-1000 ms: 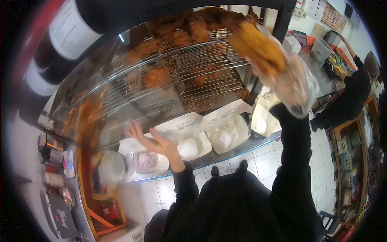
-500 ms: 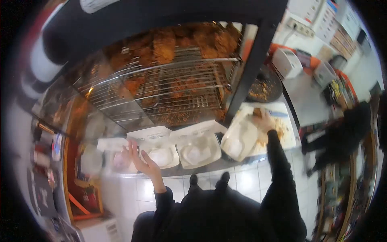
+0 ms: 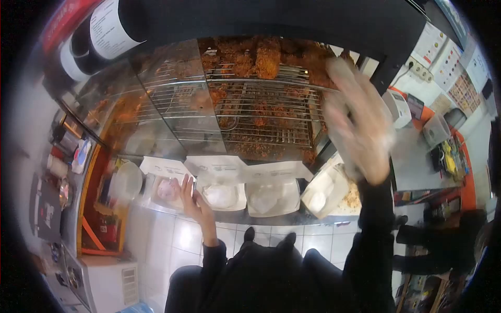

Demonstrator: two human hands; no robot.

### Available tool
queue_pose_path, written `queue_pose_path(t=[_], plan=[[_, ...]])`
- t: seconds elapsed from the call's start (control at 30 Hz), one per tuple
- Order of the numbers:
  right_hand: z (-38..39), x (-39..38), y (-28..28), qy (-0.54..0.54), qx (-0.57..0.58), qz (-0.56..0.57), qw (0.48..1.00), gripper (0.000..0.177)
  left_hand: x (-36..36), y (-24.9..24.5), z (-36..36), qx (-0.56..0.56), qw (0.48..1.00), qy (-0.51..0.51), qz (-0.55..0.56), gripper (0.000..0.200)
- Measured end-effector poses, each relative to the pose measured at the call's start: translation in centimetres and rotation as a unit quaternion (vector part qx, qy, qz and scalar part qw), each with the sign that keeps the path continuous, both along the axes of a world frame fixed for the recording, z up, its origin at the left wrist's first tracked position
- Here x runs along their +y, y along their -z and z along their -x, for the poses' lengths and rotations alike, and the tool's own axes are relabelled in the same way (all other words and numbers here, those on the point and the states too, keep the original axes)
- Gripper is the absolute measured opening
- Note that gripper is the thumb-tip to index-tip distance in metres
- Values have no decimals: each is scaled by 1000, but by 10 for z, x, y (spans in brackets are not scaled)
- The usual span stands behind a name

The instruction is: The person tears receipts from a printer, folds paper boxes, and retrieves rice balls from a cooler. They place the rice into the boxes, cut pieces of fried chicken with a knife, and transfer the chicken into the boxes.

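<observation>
My right hand (image 3: pixel 365 125) is raised in front of the right side of the heated cabinet. It looks to be in a thin clear glove and is blurred, with its fingers stretched out and nothing visible in them. Low over the boxes, my left hand (image 3: pixel 197 203) is open, between the leftmost box (image 3: pixel 166 166) and a second box (image 3: pixel 242 193). Two more open takeaway boxes, a third box (image 3: pixel 279 169) and a right-hand box (image 3: pixel 342 183), continue the row. Pale lumps lie in the boxes; the leftmost one looks pinkish. Crumbed fried pieces (image 3: pixel 267 60) sit on the cabinet's upper rack.
Wire racks (image 3: pixel 266 104) fill the cabinet, behind glass panels (image 3: pixel 182 99) on the left. A crumb-strewn white board (image 3: pixel 350 206) is partly hidden under my right arm. A person in dark clothes (image 3: pixel 443 240) stands at right. A clear round tub (image 3: pixel 127 180) is at left.
My right hand has risen from the brown food on the board to the cabinet's right side. My left hand stays by the boxes. The view has shifted.
</observation>
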State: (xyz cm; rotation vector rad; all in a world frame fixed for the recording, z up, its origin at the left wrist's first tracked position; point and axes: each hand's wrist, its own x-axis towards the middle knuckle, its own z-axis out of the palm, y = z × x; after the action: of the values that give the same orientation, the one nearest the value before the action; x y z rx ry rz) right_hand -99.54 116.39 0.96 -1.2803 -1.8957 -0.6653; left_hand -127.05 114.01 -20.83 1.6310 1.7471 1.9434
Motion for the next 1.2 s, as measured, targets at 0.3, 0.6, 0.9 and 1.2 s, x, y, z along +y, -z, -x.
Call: queue_pose_path(t=[0.3, 0.6, 0.9, 1.2], plan=[[3, 102, -2, 274, -257, 167, 912, 24, 22, 2, 46, 30, 997, 67, -39, 26], [-11, 94, -14, 278, -248, 36, 927, 23, 27, -2, 54, -14, 995, 89, -48, 27], [-17, 129, 2, 288, -264, 153, 908, 23, 33, -2, 22, -10, 984, 167, -62, 28], [-15, 91, 0, -162, 664, 117, 721, 29, 39, 0, 8, -32, 980, 190, -57, 29]])
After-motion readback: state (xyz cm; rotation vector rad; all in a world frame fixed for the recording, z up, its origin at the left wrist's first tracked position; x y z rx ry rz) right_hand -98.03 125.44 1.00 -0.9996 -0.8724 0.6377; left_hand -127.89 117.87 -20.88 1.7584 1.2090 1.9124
